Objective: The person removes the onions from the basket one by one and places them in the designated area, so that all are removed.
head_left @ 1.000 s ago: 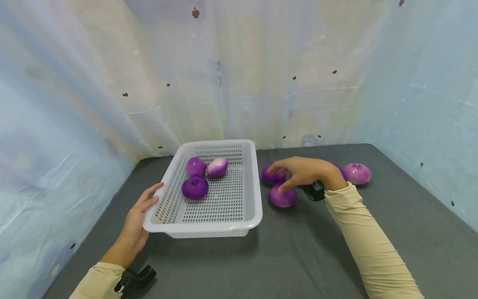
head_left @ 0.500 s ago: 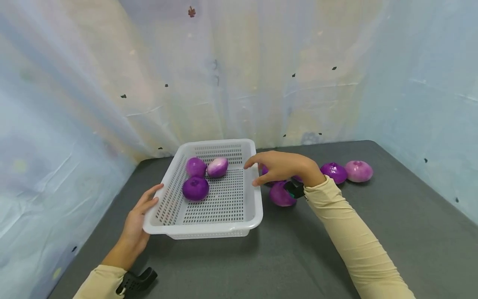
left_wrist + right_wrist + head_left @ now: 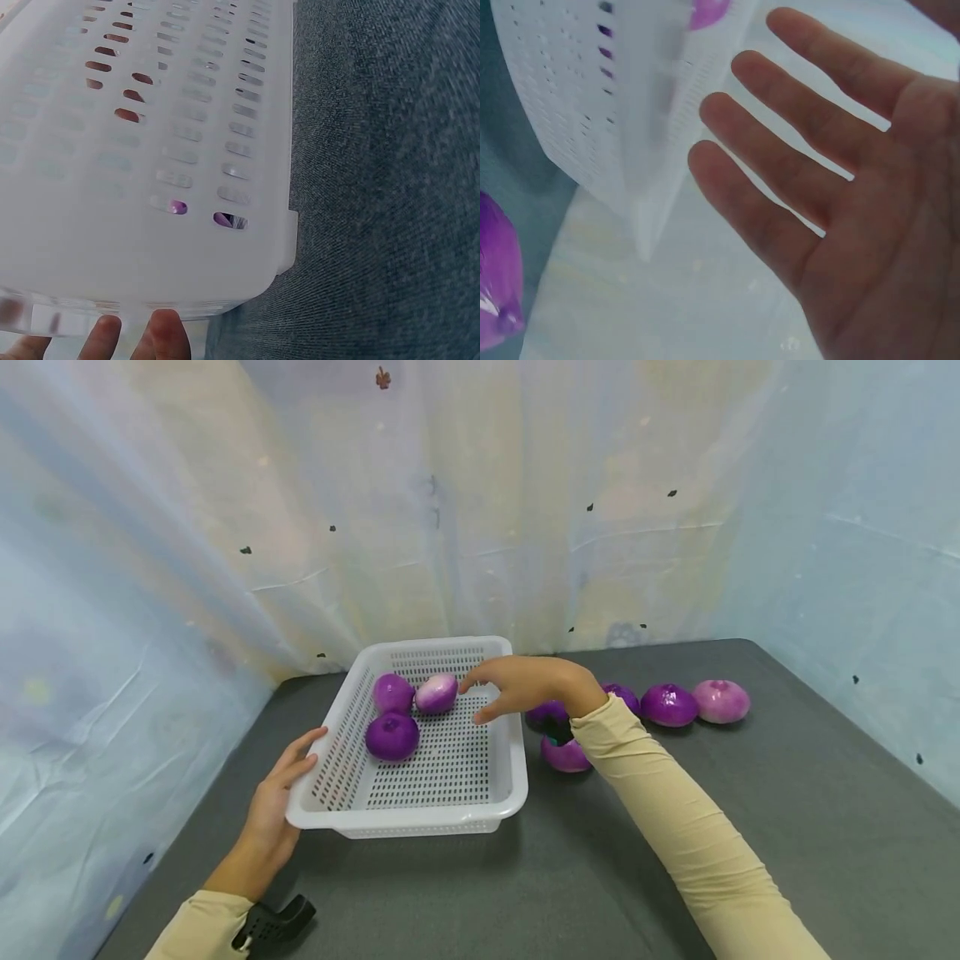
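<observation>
A white slotted plastic basket (image 3: 450,817) stands on the grey table, with three red onions inside: a dark one (image 3: 392,737), a lighter one (image 3: 393,693) and a pale-streaked one (image 3: 437,693). At its left rim, my left hand (image 3: 272,810) grips the basket; fingertips (image 3: 166,334) show at the rim in the left wrist view. My right hand (image 3: 517,683) hangs over the basket's right side, fingers spread and holding nothing. The right wrist view shows its bare palm and fingers (image 3: 765,202). Its fingertips are near the pale-streaked onion; contact is not visible.
Right of the basket lie several more red onions, among them a near one (image 3: 564,757), a dark glossy one (image 3: 669,705) and a pink one (image 3: 722,702). The right wrist partly hides some. A patterned curtain (image 3: 480,527) encloses the table's back and sides.
My right hand has moved left, from above the loose onions to over the basket, uncovering the dark onion at the right. My left hand and the basket have stayed in place.
</observation>
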`<state>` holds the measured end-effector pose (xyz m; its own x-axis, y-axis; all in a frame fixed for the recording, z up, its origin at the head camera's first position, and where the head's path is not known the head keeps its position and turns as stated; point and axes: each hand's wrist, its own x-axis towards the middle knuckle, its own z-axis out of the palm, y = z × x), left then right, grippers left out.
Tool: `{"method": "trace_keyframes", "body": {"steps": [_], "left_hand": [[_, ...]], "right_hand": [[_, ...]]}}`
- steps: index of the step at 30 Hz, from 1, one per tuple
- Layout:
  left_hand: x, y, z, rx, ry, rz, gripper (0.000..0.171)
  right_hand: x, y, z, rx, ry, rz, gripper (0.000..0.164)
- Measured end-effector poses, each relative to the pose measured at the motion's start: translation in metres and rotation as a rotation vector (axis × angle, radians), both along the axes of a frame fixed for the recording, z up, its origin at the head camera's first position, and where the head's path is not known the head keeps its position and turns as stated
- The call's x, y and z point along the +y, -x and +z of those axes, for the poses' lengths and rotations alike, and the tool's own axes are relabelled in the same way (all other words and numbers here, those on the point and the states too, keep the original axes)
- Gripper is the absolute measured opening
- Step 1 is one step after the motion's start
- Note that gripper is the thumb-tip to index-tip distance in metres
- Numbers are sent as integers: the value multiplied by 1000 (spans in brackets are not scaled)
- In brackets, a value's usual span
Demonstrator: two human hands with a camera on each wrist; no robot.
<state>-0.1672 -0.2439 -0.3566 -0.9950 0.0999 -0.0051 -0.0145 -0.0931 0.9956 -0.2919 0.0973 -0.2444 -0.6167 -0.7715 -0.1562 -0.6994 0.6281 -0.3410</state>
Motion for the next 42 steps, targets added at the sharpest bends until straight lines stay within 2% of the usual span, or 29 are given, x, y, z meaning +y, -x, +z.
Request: {"method": "trace_keyframes", "body": {"steps": [6,12,15,20,24,33,38,42], "left_hand": [[1,0,1,-9,2,4,48],[1,0,1,-14,15,13,48],[0,-1,1,-14,20,15,48],[1,-2,1,-23,24,16,48],[0,-2,2,-27,11,20,47],[-1,-2,2,-20,15,12,48],[-1,-2,2,-15,5,8,47],[-1,-2,3,-16,-7,6,47]], "right_hand": [[-16,8,-15,-26,-19,3,56],[-27,13,-35,1,10,-25,68],[-33,15,-46,43,28,-37,73],[-39,20,-59,164,32,-19,76],[-45,26,-62,187,7,-42,80],[-56,36,-60,121,-53,-124,87],[-58,40,-62,112,-44,-140,87],[-58,43,-65,125,-43,-119,81]]}}
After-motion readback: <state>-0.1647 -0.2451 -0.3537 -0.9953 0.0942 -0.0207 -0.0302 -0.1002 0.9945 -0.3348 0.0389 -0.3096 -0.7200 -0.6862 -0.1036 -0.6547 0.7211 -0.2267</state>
